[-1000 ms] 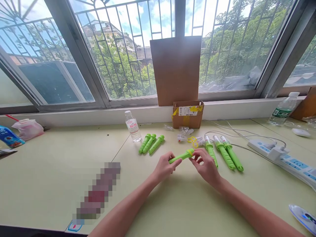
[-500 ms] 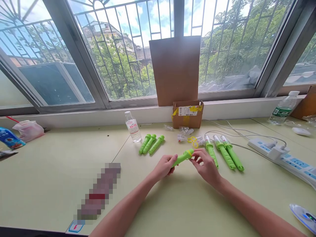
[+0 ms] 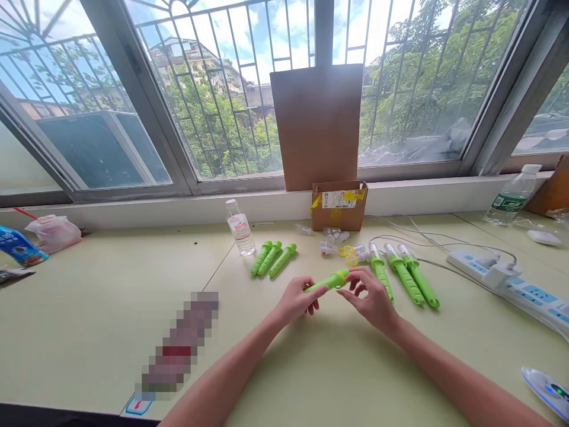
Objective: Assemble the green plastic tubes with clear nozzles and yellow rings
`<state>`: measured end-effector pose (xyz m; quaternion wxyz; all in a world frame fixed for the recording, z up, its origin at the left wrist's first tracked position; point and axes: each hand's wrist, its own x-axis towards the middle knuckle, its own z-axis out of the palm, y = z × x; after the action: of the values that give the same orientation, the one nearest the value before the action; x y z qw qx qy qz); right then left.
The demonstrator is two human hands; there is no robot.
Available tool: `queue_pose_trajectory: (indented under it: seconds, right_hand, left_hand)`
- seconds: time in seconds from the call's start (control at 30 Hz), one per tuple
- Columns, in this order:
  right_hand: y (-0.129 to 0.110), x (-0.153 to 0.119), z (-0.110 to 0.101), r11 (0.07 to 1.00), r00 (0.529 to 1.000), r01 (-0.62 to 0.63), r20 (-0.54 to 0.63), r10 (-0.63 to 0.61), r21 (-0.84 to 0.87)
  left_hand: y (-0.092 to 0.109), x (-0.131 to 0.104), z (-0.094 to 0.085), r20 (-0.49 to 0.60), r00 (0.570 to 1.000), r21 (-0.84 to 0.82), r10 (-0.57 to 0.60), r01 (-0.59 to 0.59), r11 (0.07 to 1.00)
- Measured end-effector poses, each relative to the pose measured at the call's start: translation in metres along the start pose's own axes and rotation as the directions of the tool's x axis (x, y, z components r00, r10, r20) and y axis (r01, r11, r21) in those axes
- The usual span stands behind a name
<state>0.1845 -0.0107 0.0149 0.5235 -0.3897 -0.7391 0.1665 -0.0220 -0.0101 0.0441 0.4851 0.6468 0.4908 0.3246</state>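
My left hand (image 3: 297, 299) grips the handle end of a green toy stick (image 3: 328, 281) held just above the pale table (image 3: 89, 308). My right hand (image 3: 370, 295) has its fingertips on the stick's wider head end, fingers partly spread. Three green handles (image 3: 272, 258) lie side by side beyond my left hand. Three green sticks with clear tips (image 3: 402, 274) lie to the right of my right hand. Small clear and yellow parts (image 3: 340, 248) are scattered behind them.
A small cardboard box (image 3: 338, 206) and a tall cardboard sheet (image 3: 316, 126) stand at the window sill. A water bottle (image 3: 240, 228) stands left of the handles. A power strip (image 3: 511, 284) with cables lies at right; another bottle (image 3: 512, 196) is far right. A pink bag (image 3: 52, 232) sits far left.
The stick tilted up slightly, then settled back lower in my hands. My right fingers shifted on its head end. Nothing else on the table moved.
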Motion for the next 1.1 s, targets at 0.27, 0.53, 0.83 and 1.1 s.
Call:
queue_pose_trajectory:
  seconds: [0.27,0.53,0.83,1.1]
  right_hand:
    - [-0.0003,-0.0006,0.0021,0.998,0.998,0.052,-0.041,-0.053,-0.031]
    - [-0.0035,-0.0028,0.0035,0.994,0.984,0.101,-0.143,-0.104,-0.029]
    - [-0.0034,-0.0019,0.0023,0.986,0.975,0.159,-0.150,-0.164,-0.048]
    - [-0.0027,-0.0012,0.0009,0.981,0.972,0.171,-0.145,-0.183,-0.092]
  left_hand:
    - [0.0031,-0.0002,0.0012,0.071,0.997,-0.037,-0.010,0.012,0.999]
    - [0.0015,-0.0006,0.0033,0.109,0.994,-0.033,-0.018,0.021,0.999]
    - [0.0053,-0.0028,0.0026,0.015,0.991,0.207,0.135,-0.135,0.969]
    - [0.0028,-0.0011,0.0035,0.046,0.989,0.230,0.141,-0.148,0.962]
